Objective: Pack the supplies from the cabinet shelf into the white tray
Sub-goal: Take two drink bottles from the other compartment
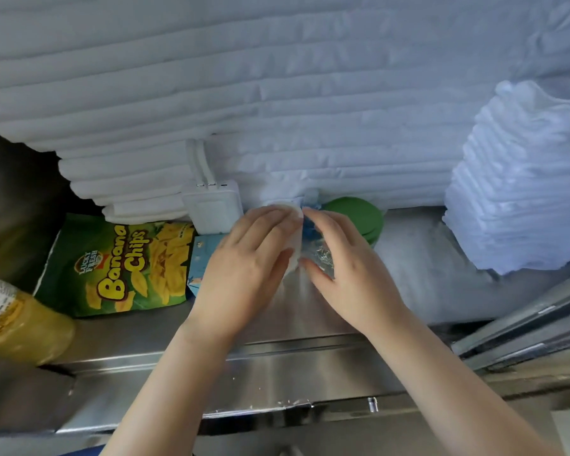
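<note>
Both hands reach onto the steel cabinet shelf (310, 317). My left hand (247, 258) curls round a white cylindrical container (295, 238). Beside it, my right hand (339, 258) grips a clear crinkled plastic packet with blue at its top (316, 250). The two items touch each other between my hands. A green bag of banana chips (122, 264) lies flat at the left. A light blue box (201, 255) sits partly under my left hand. The white tray is out of view.
A green round lid (359, 215) stands behind my right hand. A white power adapter with cables (211, 205) sits at the back. Stacked white linens (277, 93) fill the rear, another stack (520, 192) at the right. A yellow bottle (17, 320) lies lower left.
</note>
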Demonstrator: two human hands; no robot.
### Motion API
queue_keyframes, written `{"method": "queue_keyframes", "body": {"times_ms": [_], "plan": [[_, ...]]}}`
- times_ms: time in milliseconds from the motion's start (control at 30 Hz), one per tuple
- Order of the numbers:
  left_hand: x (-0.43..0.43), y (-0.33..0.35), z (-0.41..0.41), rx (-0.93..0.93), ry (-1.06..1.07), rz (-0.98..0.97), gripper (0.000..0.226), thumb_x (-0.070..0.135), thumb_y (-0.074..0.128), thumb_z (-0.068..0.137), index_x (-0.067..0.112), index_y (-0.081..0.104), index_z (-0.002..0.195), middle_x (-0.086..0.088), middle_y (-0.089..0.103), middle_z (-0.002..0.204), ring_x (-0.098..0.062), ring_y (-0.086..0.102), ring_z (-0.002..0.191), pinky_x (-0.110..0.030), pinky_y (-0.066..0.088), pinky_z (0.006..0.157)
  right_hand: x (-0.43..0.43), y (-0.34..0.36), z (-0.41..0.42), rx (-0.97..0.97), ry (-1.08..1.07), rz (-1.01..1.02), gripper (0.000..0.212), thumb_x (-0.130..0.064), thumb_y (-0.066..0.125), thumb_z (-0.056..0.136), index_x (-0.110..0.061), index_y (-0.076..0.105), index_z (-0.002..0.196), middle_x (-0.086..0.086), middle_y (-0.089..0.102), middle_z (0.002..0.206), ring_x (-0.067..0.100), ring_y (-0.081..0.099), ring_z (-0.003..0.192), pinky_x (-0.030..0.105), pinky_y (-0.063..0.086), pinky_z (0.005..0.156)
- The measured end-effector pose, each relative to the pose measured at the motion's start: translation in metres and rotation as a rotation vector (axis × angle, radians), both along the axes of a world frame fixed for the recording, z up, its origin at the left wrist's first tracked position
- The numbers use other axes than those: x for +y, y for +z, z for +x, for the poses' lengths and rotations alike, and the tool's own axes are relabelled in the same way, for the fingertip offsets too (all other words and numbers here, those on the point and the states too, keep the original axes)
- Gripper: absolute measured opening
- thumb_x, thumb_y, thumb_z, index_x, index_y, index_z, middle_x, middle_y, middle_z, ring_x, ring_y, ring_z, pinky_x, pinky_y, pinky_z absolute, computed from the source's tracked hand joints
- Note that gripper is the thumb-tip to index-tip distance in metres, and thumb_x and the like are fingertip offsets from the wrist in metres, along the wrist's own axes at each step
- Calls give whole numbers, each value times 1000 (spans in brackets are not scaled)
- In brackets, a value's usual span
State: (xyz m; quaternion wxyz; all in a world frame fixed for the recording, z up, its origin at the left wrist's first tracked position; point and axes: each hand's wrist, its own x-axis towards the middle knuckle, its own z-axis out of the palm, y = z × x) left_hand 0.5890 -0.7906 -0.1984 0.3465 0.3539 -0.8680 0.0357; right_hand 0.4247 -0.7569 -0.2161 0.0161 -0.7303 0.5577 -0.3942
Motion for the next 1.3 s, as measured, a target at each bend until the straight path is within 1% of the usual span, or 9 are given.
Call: {"method": "queue_keyframes", "body": {"times_ms": [100,200,333,467,600,833,1067,1200,1300], "plan": [[24,8,-8,52,29,-53,30,12,59,89,5,60,118,-8,58,120,-24,50,115,-32,40,99,28,10,-16,50,-43,-28,50,-26,62,85,-10,49,131,2,53,127,14,52,114,15,42,86],[59,14,-25,52,-3,-70,26,19,55,92,7,62,114,-5,60,116,-23,54,109,-35,44,93,64,19,-34,35,-40,-65,40,-24,60,88,-7,54,124,4,56,120,18,55,109,25,46,88],[112,24,-63,49,-67,-53,26,22,58,91,7,64,111,-4,62,112,-24,57,104,-38,47,86,129,34,-66,38,-54,-74,32,-22,58,89,-6,56,116,3,55,112,16,55,103,24,45,91],[182,26,-125,91,-245,-71,22,22,57,91,7,66,103,-4,63,104,-23,59,95,-35,48,81,221,39,-117,49,-137,-66,27,-20,58,89,-9,57,114,0,56,112,12,54,106,20,42,94],[257,23,-200,52,-418,-5,23,23,55,91,9,65,105,-2,62,107,-23,58,96,-36,47,80,326,37,-181,70,-336,-16,31,-27,54,91,-11,57,117,0,55,114,14,55,107,20,42,94],[365,26,-342,-88,-624,88,34,31,60,86,12,60,115,-2,58,118,-22,55,106,-39,46,89,490,45,-297,97,-802,157,47,-43,46,88,-13,53,123,1,52,121,14,46,112,15,28,95],[466,38,-518,-261,-821,68,51,41,60,82,12,55,124,-5,54,128,-24,50,118,-39,39,99,643,55,-402,102,-1291,282,56,-49,50,86,-17,45,132,-1,46,131,15,37,121,25,30,100],[536,36,-627,-258,-993,23,54,40,64,81,9,55,124,-8,55,126,-27,51,116,-40,41,95,723,57,-464,106,-1500,332,68,-57,38,85,-13,41,137,4,42,138,19,34,128,30,29,106],[588,37,-705,-277,-1125,-10,53,43,57,86,10,52,127,-6,53,130,-26,49,119,-41,39,99,774,60,-518,126,-1633,398,78,-65,22,83,-15,36,141,3,35,146,18,26,134,25,21,108]]}}
